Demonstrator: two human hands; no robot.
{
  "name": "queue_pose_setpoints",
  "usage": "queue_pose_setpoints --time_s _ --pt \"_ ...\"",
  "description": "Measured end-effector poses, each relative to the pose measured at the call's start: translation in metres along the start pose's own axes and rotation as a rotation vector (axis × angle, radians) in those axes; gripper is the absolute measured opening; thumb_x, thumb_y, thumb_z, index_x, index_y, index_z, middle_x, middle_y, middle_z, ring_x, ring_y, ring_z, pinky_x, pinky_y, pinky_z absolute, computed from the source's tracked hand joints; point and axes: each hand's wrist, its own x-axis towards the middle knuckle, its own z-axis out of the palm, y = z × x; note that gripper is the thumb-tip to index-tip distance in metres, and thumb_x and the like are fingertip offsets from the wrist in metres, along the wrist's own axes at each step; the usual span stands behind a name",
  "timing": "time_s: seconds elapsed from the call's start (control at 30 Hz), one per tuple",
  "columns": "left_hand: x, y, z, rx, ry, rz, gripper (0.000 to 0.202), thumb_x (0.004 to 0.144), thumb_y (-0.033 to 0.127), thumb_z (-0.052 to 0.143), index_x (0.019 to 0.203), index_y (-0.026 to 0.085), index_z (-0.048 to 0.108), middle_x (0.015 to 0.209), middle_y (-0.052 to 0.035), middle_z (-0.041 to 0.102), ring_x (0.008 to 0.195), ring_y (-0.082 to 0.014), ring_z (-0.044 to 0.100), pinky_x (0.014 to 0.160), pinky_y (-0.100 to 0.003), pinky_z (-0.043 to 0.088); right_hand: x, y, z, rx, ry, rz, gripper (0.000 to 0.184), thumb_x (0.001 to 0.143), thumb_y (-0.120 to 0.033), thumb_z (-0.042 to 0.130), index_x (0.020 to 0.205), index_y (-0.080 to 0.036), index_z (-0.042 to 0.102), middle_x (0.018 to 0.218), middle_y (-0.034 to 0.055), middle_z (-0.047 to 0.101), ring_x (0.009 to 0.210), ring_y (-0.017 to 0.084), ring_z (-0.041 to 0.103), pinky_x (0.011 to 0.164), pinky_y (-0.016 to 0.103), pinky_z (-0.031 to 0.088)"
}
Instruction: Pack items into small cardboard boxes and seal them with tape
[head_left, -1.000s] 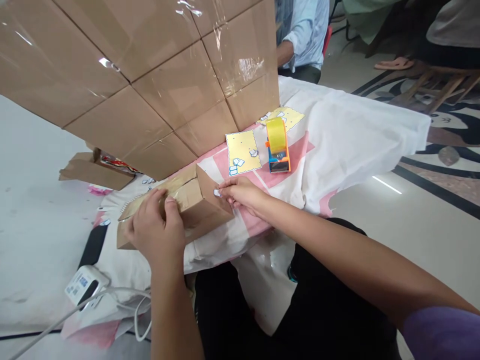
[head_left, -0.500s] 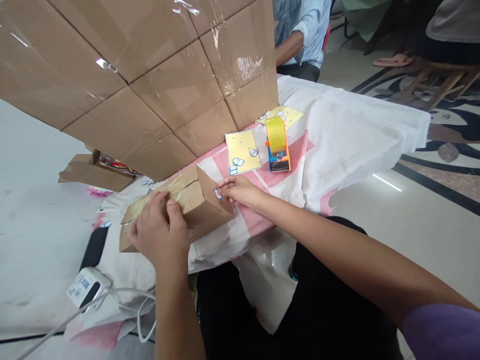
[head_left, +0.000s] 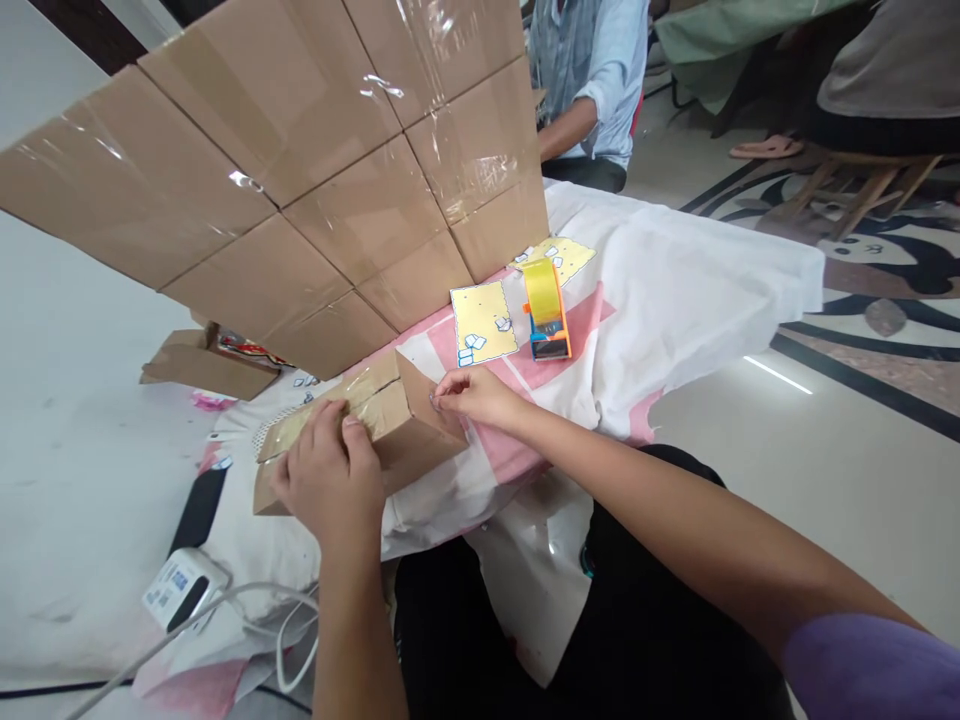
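A small taped cardboard box [head_left: 390, 425] lies on the white and pink cloth [head_left: 675, 270] in front of me. My left hand [head_left: 330, 480] grips its near left side, fingers curled over the taped top. My right hand [head_left: 471, 393] is pinched at the box's right end face, pressing a small white-and-blue sticker against it; the sticker is mostly hidden under my fingertips. A yellow sticker sheet [head_left: 482, 322] lies just beyond, next to an orange and blue tape dispenser [head_left: 546, 308] with a yellow roll.
A tall stack of taped cardboard boxes [head_left: 315, 180] leans overhead behind the small box. A second sticker sheet [head_left: 559, 255] lies farther back. A flattened carton [head_left: 206, 362], a white device with cable [head_left: 176, 590] and a phone [head_left: 199, 508] sit at left. Another person [head_left: 585, 90] sits beyond.
The view tilted upward slightly. My right fingers closed more tightly over the sticker on the box end. My left hand kept its grip on the box.
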Motion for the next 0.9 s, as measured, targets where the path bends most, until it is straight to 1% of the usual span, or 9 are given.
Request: queue_pose_setpoints --time_s 0.13,0.23,0.33,0.43,0.5,0.6,0.77,0.83,0.9 --pt "0.000 -0.001 0.000 0.016 -0.003 0.013 0.038 0.096 0.028 0.040 0.123 0.021 0.066 0.134 -0.0086 0.066 0.126 -0.0272 0.057 0.109 -0.046 0.032 -0.001 -0.014 -0.009 -0.220 -0.144 0.149 0.012 0.066 -0.008 0.069 0.076 -0.013 0.070 0.070 -0.0001 0.066 0.066 0.014 0.060 0.061 0.023 0.045" --pt "0.000 -0.003 0.000 0.022 -0.006 0.023 0.039 0.095 0.031 0.039 0.123 0.021 0.066 0.132 -0.0085 0.067 0.124 -0.0270 0.059 0.109 -0.046 0.033 -0.005 -0.023 -0.019 -0.390 -0.178 0.064 0.061 0.064 -0.012 0.075 0.124 -0.011 0.064 0.116 0.0121 0.068 0.099 0.025 0.066 0.081 0.031 0.052" --pt "-0.003 -0.010 -0.002 0.012 -0.011 0.055 0.042 0.096 0.035 0.037 0.123 0.021 0.065 0.133 -0.0088 0.066 0.123 -0.0281 0.059 0.109 -0.047 0.033 -0.012 -0.027 -0.024 -0.488 -0.352 -0.136 0.122 0.053 -0.024 0.089 0.157 -0.017 0.025 0.158 0.0189 0.031 0.144 0.036 0.034 0.115 0.044 0.033" --pt "-0.006 -0.023 -0.004 -0.013 -0.028 0.145 0.046 0.097 0.040 0.032 0.124 0.021 0.064 0.136 -0.0088 0.064 0.123 -0.0288 0.059 0.110 -0.049 0.032 -0.017 -0.025 -0.019 -0.562 -0.514 -0.260 0.149 0.048 -0.044 0.094 0.161 -0.020 -0.001 0.165 0.0187 0.010 0.153 0.039 0.007 0.122 0.050 0.014" --pt "-0.006 -0.033 -0.004 -0.039 -0.052 0.184 0.047 0.097 0.044 0.031 0.123 0.023 0.064 0.135 -0.0080 0.065 0.124 -0.0284 0.058 0.110 -0.049 0.034 -0.019 -0.022 -0.012 -0.578 -0.467 -0.396 0.154 0.047 -0.049 0.093 0.160 -0.022 -0.008 0.165 0.0195 0.009 0.152 0.041 0.007 0.122 0.052 0.014" --pt "-0.006 -0.041 -0.005 -0.095 -0.057 0.232 0.047 0.099 0.044 0.029 0.123 0.023 0.063 0.134 -0.0083 0.065 0.130 -0.0270 0.054 0.113 -0.049 0.033 -0.020 -0.021 -0.003 -0.571 -0.412 -0.480 0.152 0.046 -0.045 0.094 0.160 -0.029 -0.005 0.154 0.0179 0.026 0.144 0.040 0.028 0.115 0.051 0.030" --pt "-0.026 -0.061 -0.003 -0.229 0.336 0.206 0.050 0.096 0.042 0.042 0.137 0.014 0.052 0.152 -0.0185 0.045 0.143 -0.0309 0.040 0.117 -0.049 0.033 -0.033 -0.035 -0.006 -0.453 -0.295 -0.608 0.118 0.044 -0.034 0.093 0.149 -0.038 0.039 0.134 0.0062 0.038 0.129 0.030 0.045 0.108 0.041 0.041" --pt "-0.040 -0.079 0.010 -0.232 0.452 0.180 0.049 0.093 0.042 0.047 0.131 0.011 0.056 0.144 -0.0218 0.052 0.136 -0.0338 0.048 0.113 -0.051 0.038 -0.039 -0.049 -0.017 -0.414 -0.218 -0.639 0.112 0.046 -0.031 0.091 0.146 -0.035 0.042 0.136 0.0065 0.040 0.128 0.030 0.047 0.105 0.040 0.043" --pt "-0.055 -0.098 0.030 -0.240 0.341 0.226 0.035 0.092 0.040 0.047 0.110 0.017 0.066 0.113 -0.0154 0.072 0.109 -0.0292 0.068 0.097 -0.044 0.054 -0.046 -0.069 -0.034 -0.403 -0.080 -0.676 0.105 0.053 -0.029 0.088 0.145 -0.034 0.039 0.139 0.0080 0.041 0.128 0.030 0.048 0.101 0.039 0.047"
